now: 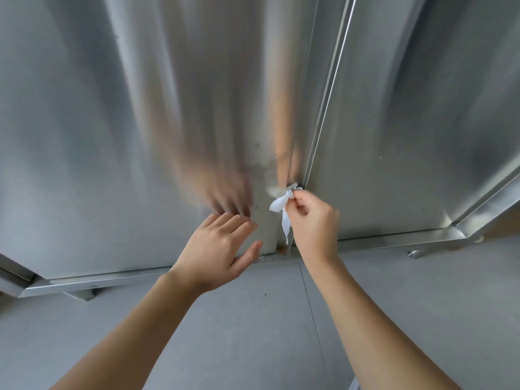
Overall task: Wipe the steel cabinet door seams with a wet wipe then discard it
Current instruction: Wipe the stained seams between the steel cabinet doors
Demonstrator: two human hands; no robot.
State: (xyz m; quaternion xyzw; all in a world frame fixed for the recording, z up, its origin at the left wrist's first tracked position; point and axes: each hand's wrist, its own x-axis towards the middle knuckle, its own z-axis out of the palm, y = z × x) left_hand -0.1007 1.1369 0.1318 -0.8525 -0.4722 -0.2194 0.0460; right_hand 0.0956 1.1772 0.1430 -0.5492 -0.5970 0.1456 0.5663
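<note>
Head view, looking down the front of a steel cabinet to the grey floor (253,319).

- Right hand (315,220): fingertips and thumb pinched on a white wet wipe (280,204), twisted into a wad with a tail hanging down. The wad's tip is pressed against the vertical door seam (326,108), low on the run and a little above the bottom rail (394,240).
- Left hand (222,249): fingers straight and slightly spread, holding nothing, laid flat on the left door (112,136) near its lower inner corner. It looks to be bracing the panel.
- Right door (408,136): not touched by either hand.

Progress, as a judgement: wiping is under way, not finished.
- The wipe sits near the foot of the centre seam, so this pass seems close to its lower end.
- Whether the upper stretch of the seam is already clean cannot be told; the metal's glare hides it.
- Dull smudges (259,164) show on the left door just beside the seam, above the wipe.
- A small rust-coloured spot (282,251) sits at the base.

Left to do: the last stretch to the rail, possibly the outer and bottom edges, then discarding the wipe. No bin is in view.
</note>
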